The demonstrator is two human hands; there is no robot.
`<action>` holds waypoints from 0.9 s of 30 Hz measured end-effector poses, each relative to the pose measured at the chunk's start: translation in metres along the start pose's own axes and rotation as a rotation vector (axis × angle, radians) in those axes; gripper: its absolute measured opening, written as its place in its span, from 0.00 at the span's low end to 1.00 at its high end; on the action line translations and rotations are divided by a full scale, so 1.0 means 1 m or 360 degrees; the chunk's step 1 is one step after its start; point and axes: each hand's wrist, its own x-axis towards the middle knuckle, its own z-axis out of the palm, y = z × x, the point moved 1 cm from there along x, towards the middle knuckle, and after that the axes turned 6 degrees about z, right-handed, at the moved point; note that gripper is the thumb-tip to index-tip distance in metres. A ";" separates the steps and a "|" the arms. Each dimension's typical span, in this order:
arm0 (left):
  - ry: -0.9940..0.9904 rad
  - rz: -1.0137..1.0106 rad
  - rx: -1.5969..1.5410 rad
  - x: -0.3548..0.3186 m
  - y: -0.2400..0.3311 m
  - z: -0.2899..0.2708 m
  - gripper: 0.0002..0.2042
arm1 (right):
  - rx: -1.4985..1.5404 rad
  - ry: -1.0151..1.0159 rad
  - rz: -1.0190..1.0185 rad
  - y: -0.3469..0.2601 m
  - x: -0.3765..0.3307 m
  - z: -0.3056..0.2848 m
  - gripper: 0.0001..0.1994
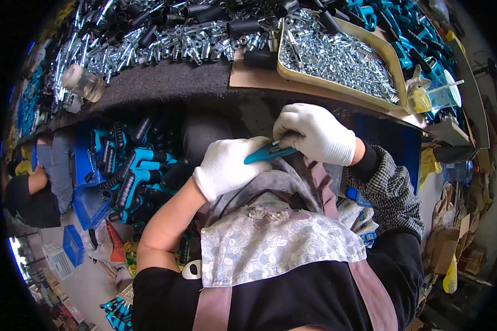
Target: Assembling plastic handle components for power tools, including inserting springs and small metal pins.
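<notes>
Both my hands wear white gloves and meet just below the bench edge. My left hand point(226, 165) and my right hand point(315, 134) together grip one teal tool part point(266, 153), a slim handle-shaped piece lying across between them. The far end of the part, with some small metal bit, is hidden inside my right fist. Straight above my hands a beige tray point(337, 85) full of small silver metal parts sits on the bench.
Piles of silver fittings and black grips point(165, 38) cover the dark bench mat. A clear jar point(84, 83) stands at its left. A blue crate point(88, 204) of teal-and-black tools lies lower left. Another person point(30, 193) sits far left. Teal parts point(403, 33) and a plastic cup point(439, 95) are at the right.
</notes>
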 end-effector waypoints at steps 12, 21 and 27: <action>-0.0141 -0.0132 -0.0007 -0.006 0.000 0.006 0.18 | -0.0853 -0.0095 -0.0277 -0.023 -0.005 0.028 0.05; -0.0070 -0.0034 0.0111 -0.012 0.009 0.007 0.17 | -0.0267 -0.0358 0.0389 -0.005 -0.005 0.009 0.19; -0.0016 0.0119 0.0110 -0.008 0.017 0.002 0.19 | 0.0552 -0.0926 0.0598 0.025 -0.008 0.024 0.24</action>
